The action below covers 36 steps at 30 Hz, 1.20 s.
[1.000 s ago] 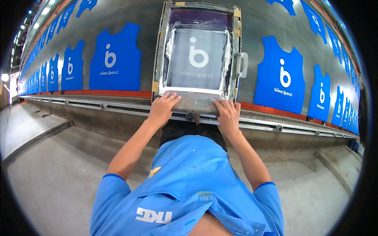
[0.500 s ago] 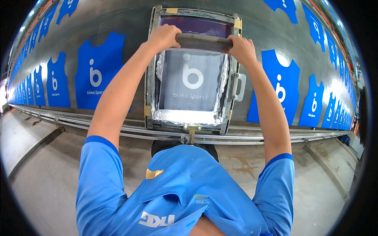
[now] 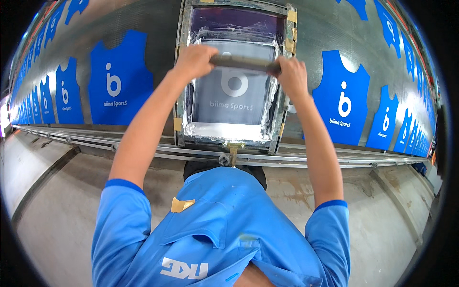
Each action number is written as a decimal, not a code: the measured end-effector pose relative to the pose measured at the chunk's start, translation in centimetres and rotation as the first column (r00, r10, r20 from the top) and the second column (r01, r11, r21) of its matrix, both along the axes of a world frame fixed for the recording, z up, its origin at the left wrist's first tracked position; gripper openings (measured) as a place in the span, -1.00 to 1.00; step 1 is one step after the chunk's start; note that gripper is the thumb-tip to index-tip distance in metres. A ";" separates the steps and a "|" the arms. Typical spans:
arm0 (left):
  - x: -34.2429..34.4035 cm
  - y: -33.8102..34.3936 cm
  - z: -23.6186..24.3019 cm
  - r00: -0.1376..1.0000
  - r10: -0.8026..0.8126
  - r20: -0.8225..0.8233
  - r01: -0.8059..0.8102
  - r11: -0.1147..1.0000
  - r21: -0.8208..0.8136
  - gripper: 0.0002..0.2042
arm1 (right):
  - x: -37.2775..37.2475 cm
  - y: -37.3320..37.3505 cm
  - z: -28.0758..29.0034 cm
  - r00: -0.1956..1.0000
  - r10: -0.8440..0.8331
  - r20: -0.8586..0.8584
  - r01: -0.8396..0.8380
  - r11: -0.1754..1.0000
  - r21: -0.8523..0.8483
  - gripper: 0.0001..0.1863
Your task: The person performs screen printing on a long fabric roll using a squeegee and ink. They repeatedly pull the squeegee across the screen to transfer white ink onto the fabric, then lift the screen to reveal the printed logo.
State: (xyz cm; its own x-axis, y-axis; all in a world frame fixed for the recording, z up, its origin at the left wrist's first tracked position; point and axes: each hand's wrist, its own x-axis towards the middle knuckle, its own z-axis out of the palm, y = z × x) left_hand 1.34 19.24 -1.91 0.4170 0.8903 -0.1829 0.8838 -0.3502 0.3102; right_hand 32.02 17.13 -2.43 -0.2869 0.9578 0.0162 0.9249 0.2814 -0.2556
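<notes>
Compared with half a second ago, the squeegee (image 3: 245, 62) has come toward the person: it then lay beyond the round mark on the mesh window (image 3: 205, 95), and now it crosses the mark's upper part, leaving the dot showing just past it. A second ago both hands were down at the near end of the frame (image 3: 185, 28).

The squeegee's long axis runs left to right, crosswise to the longer sides of the frame and roughly along its short ones, with the right end slightly nearer the person. Which way its lower edge leans cannot be told.

The left hand (image 3: 195, 62) is closed around the left end, the right hand (image 3: 291, 75) around the right (both somewhat blurred). The frame lies on the dark surface (image 3: 162, 33), between a blue vest (image 3: 129, 76) on the left and another on the right, their necks pointing away from the person.
</notes>
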 end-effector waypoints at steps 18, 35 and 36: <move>4.2 -10.0 -6.2 0.998 0.038 -0.046 -0.039 0.999 -0.019 -0.46 | 1.7 -8.3 -5.8 0.988 0.089 -0.127 -0.115 0.971 -0.209 -0.61; 3.5 0.3 -2.4 0.990 0.138 0.003 -0.138 0.989 -0.053 -0.38 | 6.5 -5.2 -4.7 0.589 -0.579 -0.564 0.563 0.795 -0.228 -0.61; 3.7 1.3 -2.3 0.989 0.141 0.043 -0.142 0.990 0.017 -0.39 | 7.7 -6.0 -6.9 0.683 -0.543 -0.489 0.568 0.815 -0.113 -0.65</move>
State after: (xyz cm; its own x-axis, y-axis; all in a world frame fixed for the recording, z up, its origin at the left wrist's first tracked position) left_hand 5.03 20.55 -4.26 0.2933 0.9442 -0.1496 0.9115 -0.2290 0.3417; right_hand 39.67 11.16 -9.30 0.3554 0.9336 0.0457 0.6736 -0.2219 -0.7050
